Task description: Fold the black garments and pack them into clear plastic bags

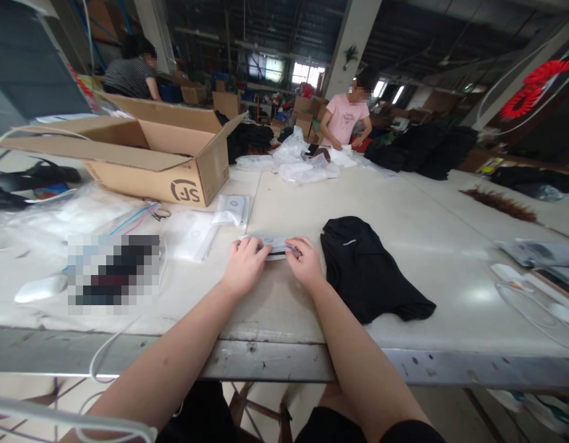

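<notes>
On the white table (275, 203), both the left hand (245, 263) and the right hand (306, 262) curl their fingers onto a small flat packet (275, 244), just beside a black garment (367, 267).

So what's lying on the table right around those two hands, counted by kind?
Flat clear packet under the left hand and right hand: 1
Other clear packets: 2
Black garment: 1
Cardboard box: 1
Total: 5
</notes>
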Available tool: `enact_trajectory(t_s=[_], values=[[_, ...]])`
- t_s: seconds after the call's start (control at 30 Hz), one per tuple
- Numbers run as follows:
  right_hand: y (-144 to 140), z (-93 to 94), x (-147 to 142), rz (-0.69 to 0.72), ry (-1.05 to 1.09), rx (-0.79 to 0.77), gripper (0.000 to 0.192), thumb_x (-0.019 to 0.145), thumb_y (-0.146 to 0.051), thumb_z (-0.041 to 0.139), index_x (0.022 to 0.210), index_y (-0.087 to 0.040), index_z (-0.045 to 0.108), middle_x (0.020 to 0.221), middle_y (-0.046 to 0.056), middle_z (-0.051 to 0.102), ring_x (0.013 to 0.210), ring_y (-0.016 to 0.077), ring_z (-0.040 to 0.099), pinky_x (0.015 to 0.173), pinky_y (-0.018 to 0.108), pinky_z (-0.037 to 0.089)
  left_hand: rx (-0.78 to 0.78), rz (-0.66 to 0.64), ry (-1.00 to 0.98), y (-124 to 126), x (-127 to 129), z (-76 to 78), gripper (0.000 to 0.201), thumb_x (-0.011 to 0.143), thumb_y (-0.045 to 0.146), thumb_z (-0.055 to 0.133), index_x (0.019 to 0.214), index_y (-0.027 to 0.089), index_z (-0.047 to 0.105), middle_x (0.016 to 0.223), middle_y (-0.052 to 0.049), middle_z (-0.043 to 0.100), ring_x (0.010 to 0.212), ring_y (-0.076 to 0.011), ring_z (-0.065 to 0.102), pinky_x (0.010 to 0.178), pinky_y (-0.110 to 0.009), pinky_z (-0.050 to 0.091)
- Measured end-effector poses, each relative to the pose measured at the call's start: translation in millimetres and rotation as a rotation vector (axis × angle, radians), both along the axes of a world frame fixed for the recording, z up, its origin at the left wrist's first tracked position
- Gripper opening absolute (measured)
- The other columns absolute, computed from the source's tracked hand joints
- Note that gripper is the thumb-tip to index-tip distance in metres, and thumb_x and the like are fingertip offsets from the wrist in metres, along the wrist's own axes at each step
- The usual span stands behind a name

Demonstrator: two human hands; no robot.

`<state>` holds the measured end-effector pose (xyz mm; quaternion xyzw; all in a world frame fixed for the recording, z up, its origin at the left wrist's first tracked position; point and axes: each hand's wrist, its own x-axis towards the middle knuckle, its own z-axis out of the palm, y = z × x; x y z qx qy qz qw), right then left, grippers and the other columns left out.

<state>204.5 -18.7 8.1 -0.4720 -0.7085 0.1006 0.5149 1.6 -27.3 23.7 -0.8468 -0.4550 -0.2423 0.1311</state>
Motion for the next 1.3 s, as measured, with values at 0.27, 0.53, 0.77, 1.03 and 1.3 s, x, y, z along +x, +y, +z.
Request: enact_trajectory(t_s=[0.27,0.53,0.77,1.03,1.3], values=[[-5,0.6,3,0.176,-0.084,-0.027,0.038,0.081,-0.037,0.076,0.117,-0.025,0.069,0.118,0.009,0.059,0.111,0.0241,0.06,0.096,0.039,0.053,-0.018,0.026,-0.157,11,-12,-6.8,0.029,0.095,0.024,0.048,0.113,0.025,0.071,0.098,-0.01,0.064,0.096,-0.0266,0.053,0.081,-0.041,0.039],[-2,-4.6,2,0.189,-0.123,0.014,0.031,0.095,-0.032,0.059,0.124,-0.027,0.067,0.119,0.009,0.062,0.111,0.0219,0.062,0.099,0.038,0.051,-0.029,0.056,-0.209,9,-13,-5.1,0.03,0.096,0.023,0.047,0.114,0.026,0.071,0.101,-0.009,0.067,0.099,-0.0268,0.054,0.085,-0.044,0.036],[-7,-3.9,-3,0.07,0.021,-0.054,0.032,0.084,-0.041,0.073,0.108,-0.021,0.069,0.097,0.006,0.073,0.08,0.0195,0.067,0.076,0.033,0.056,0.061,-0.045,-0.226,4,-4,-3.1,0.028,0.098,0.032,0.049,0.118,0.024,0.066,0.105,-0.009,0.065,0.103,-0.0255,0.055,0.092,-0.042,0.035],[-6,1.4,-3,0.179,-0.075,0.031,0.014,0.093,-0.034,0.062,0.09,-0.023,0.07,0.107,0.008,0.069,0.101,0.0212,0.066,0.089,0.037,0.055,0.038,-0.055,-0.195,12,-1,-10.9,0.022,0.098,0.027,0.048,0.1,0.025,0.07,0.094,-0.007,0.066,0.095,-0.0246,0.055,0.084,-0.04,0.037],[-4,-0.3,-2,0.181,-0.113,0.072,0.02,0.097,-0.024,0.053,0.1,-0.024,0.073,0.105,0.009,0.068,0.101,0.0207,0.064,0.092,0.038,0.054,0.023,-0.03,-0.223,7,4,-2.7,0.016,0.095,0.03,0.052,0.102,0.022,0.065,0.102,-0.009,0.065,0.102,-0.0265,0.055,0.089,-0.042,0.038]])
